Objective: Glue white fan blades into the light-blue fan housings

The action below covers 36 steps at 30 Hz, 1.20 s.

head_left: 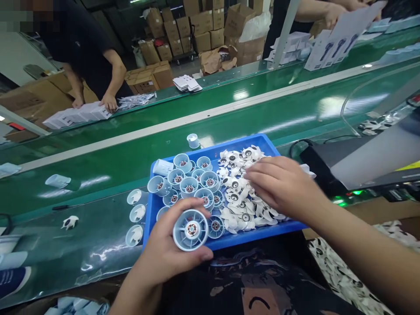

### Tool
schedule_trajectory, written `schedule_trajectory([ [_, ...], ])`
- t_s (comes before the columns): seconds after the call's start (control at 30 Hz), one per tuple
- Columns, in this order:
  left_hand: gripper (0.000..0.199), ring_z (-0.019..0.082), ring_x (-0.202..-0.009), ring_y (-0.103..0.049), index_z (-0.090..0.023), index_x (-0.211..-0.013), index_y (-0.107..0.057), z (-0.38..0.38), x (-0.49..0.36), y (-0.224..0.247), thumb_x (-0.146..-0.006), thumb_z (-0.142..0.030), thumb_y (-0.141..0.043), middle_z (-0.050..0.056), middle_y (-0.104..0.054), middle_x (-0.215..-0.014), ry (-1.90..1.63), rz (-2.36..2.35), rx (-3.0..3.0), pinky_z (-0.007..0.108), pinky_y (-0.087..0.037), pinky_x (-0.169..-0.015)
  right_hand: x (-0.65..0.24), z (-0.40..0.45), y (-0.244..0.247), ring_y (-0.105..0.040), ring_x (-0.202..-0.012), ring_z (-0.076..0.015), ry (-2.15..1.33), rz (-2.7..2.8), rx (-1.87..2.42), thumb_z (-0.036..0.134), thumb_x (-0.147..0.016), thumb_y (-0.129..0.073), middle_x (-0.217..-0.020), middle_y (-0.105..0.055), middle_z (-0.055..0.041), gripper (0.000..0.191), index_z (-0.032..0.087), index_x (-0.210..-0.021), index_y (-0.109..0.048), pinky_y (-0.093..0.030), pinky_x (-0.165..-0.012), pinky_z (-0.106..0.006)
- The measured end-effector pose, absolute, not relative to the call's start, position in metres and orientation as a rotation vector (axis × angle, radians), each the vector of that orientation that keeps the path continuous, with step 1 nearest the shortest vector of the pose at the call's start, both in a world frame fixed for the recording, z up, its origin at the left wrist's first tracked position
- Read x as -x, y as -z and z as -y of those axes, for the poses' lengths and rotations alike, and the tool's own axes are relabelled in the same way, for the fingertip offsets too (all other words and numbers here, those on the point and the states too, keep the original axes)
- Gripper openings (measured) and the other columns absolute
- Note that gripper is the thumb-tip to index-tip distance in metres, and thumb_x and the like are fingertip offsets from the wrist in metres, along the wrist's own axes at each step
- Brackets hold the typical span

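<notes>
My left hand (pixel 164 245) is wrapped round a light-blue fan housing (pixel 190 230), its open end facing me. Ribs and a copper-wound motor core show inside it. Over the right half of a blue tray (pixel 226 242), my right hand (pixel 278 183) has its fingers together, bent down at a heap of white fan blades (pixel 234 197) with dark round hubs. Whatever its fingertips hold is hidden. The tray's left half carries several more light-blue housings (pixel 189 187), most with the open end up and motor cores visible.
Three housings with white blades inside (pixel 134 236) stand left of the tray, near a loose fan blade (pixel 70 222). Single housings (pixel 193 141) lie on the green conveyor (pixel 131 144). A dark machine (pixel 328 162) stands at right. Across the belt, people handle white boxes (pixel 78 113).
</notes>
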<state>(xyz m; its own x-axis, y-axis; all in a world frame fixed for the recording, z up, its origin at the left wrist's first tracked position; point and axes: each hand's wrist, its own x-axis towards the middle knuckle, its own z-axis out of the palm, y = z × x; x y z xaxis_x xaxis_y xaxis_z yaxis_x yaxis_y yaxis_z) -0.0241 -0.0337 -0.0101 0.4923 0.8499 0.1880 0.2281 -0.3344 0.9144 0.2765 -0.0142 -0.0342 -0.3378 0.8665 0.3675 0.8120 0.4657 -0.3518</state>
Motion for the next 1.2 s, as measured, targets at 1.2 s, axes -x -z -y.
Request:
schedule_trajectory([
  [1.2, 0.062, 0.039, -0.137, -0.043, -0.029, -0.113, -0.067, 0.049, -0.003, 0.015, -0.059, -0.05, -0.089, 0.011, -0.058, -0.139, -0.685, -0.909, -1.717, 0.06, -0.028, -0.115, -0.209, 0.034, 0.02, -0.06, -0.091, -0.022, -0.337, 1.944, 1.217, 0.029, -0.088, -0.055, -0.097, -0.067, -0.0044, 0.017, 0.023, -0.101, -0.065, -0.043, -0.082, -0.04],
])
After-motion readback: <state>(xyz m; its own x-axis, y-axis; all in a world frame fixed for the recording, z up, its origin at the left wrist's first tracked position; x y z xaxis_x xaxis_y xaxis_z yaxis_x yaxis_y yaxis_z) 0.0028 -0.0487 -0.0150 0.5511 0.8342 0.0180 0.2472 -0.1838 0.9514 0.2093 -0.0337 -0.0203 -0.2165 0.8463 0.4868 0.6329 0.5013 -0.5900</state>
